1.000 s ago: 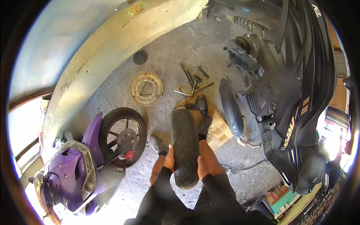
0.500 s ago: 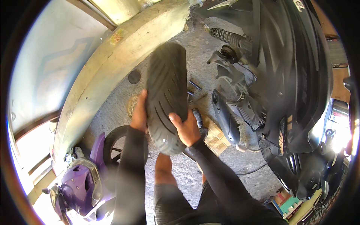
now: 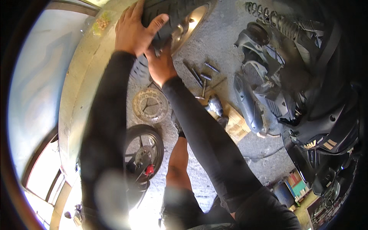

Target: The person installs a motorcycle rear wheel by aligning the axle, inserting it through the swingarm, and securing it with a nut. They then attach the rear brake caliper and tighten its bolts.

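A motorcycle wheel (image 3: 177, 10) with a black treaded tyre and a gold-coloured rim (image 3: 190, 26) is at the top of the view, partly cut off by its edge. My left hand (image 3: 133, 33) presses on the tyre's left side, fingers stretched forward and thumb spread across the tread. Lower down, my right hand (image 3: 161, 66) grips the tyre near the rim, its fingertips partly hidden. Both arms reach far forward. Just below the hands, a round metal disc (image 3: 150, 105) lies on the floor.
A second wheel (image 3: 159, 135) lies by my left arm. Right of my hands are metal bars (image 3: 194, 75), a hammer-like tool (image 3: 204, 85), a power wrench (image 3: 215, 105) and a cardboard box (image 3: 237, 123). A dark cover (image 3: 248, 102) lies beside a partly dismantled motorcycle (image 3: 326, 115). A low wall (image 3: 82, 82) curves along the left.
The wheel has moved forward and away from me, turning so its rim shows. My hands have gone with it and shifted along the tyre. The view has shifted, uncovering the disc and tools.
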The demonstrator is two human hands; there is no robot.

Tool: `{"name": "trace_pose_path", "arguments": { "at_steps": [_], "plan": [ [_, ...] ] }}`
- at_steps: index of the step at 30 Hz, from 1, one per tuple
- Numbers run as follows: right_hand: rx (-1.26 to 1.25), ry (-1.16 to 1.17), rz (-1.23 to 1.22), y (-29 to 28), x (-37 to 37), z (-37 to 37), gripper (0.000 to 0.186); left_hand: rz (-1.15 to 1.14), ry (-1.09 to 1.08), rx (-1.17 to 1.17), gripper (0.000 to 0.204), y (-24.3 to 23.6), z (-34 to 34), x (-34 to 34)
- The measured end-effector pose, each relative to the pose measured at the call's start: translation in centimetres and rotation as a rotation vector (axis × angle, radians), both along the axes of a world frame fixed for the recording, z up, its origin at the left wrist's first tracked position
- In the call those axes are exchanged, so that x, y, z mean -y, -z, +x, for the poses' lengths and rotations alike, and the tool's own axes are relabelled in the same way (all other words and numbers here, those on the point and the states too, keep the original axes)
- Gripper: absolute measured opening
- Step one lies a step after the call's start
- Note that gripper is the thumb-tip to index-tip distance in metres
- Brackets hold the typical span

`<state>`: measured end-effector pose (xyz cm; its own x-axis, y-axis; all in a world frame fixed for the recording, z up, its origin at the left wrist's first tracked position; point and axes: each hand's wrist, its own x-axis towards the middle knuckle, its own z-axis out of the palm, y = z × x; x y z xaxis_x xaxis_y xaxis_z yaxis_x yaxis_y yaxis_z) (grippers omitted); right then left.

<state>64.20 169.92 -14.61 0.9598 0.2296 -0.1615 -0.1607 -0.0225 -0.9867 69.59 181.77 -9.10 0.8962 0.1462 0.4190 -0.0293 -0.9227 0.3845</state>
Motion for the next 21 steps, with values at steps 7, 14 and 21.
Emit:
{"name": "trace_pose_path", "arguments": {
  "at_steps": [7, 14, 21],
  "plan": [
    [-0.398, -0.537, -0.034, 0.1, 8.1, -7.9, 0.067, 0.122, -0.130, -0.200, 0.093, 1.8, -0.3, -2.0],
    [-0.802, -0.338, -0.458, 11.6, 21.9, -19.9, 0.047, 0.254, -0.190, -0.159, 0.098, 4.6, -0.5, -5.0],
    [-0.711, -0.378, -0.440, 16.9, 19.5, -20.1, 0.043, 0.315, -0.105, -0.232, 0.097, 1.4, 0.7, -4.0]
  ]
}}
